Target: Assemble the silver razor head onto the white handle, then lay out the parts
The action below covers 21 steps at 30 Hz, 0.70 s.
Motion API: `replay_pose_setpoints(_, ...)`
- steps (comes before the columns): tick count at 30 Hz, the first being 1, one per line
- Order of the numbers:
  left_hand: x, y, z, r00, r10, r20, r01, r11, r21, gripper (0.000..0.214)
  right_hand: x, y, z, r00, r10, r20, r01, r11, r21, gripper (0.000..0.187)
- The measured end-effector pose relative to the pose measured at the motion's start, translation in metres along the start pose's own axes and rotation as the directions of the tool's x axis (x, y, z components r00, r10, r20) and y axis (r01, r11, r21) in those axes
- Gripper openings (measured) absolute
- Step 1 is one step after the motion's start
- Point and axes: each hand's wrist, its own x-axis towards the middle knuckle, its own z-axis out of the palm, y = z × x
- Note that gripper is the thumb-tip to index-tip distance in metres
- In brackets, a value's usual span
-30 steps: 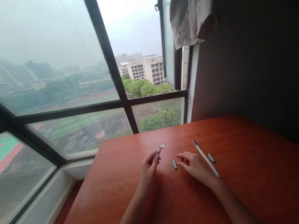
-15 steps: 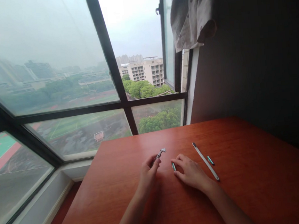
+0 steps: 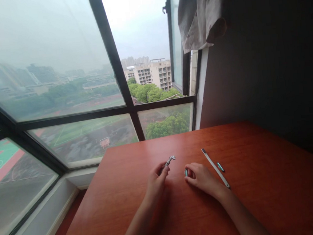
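My left hand [image 3: 157, 177] is closed round a razor handle [image 3: 170, 160], whose silver, bent neck and bare forked tip stick out past the fingers. To its right, just above the tabletop, my right hand [image 3: 201, 177] pinches a small green-and-white razor cartridge [image 3: 186, 172] between thumb and fingers. The handle and that cartridge are apart. On the table beyond my right hand lies a slim white toothbrush [image 3: 215, 168] with a dark head, its lower end close to my wrist. Another green razor cartridge [image 3: 220, 167] rests just right of the toothbrush.
The reddish-brown wooden table [image 3: 118, 186] reaches to the windows [image 3: 77, 119] at the back and left. A grey shirt [image 3: 201, 15] hangs at the upper right, by an opened window pane [image 3: 176, 42]. A dark wall [image 3: 256, 68] stands on the right.
My right hand has shifted slightly right with the cartridge, widening the space to the razor handle, and the cartridge has turned a little. My left hand has hardly moved.
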Motion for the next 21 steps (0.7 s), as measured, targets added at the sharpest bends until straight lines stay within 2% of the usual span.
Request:
replay_pose_setpoints(3,-0.001,0.0,0.002,1.0,-0.014,0.003,0.014,0.999,-0.037,0.031,0.002,0.001,0.0,0.999,0.024,-0.045,-0.014,0.978,0.207,0.012)
replay_pose_setpoints(5,-0.002,0.001,0.003,1.0,-0.022,0.018,0.024,0.997,-0.075,0.032,0.003,0.001,-0.001,0.996,0.062,-0.063,-0.03,0.907,0.42,0.025)
replay_pose_setpoints(8,-0.005,0.002,0.006,0.998,-0.021,0.063,0.029,0.992,-0.123,0.032,0.003,-0.002,-0.006,0.992,0.118,-0.044,-0.052,0.702,0.711,0.037)
replay_pose_setpoints(10,-0.007,0.004,0.008,0.995,-0.017,0.094,0.03,0.989,-0.148,0.031,0.001,-0.005,-0.01,0.99,0.141,-0.024,-0.059,0.554,0.83,0.041)
replay_pose_setpoints(15,-0.012,0.009,0.015,0.992,-0.023,0.126,0.047,0.979,-0.196,0.03,-0.003,-0.013,-0.016,0.988,0.153,0.02,-0.063,0.282,0.957,0.041)
replay_pose_setpoints(21,-0.015,0.011,0.019,0.989,-0.019,0.145,0.047,0.98,-0.191,0.03,-0.006,-0.016,-0.014,0.992,0.117,0.05,-0.061,0.089,0.994,0.038)
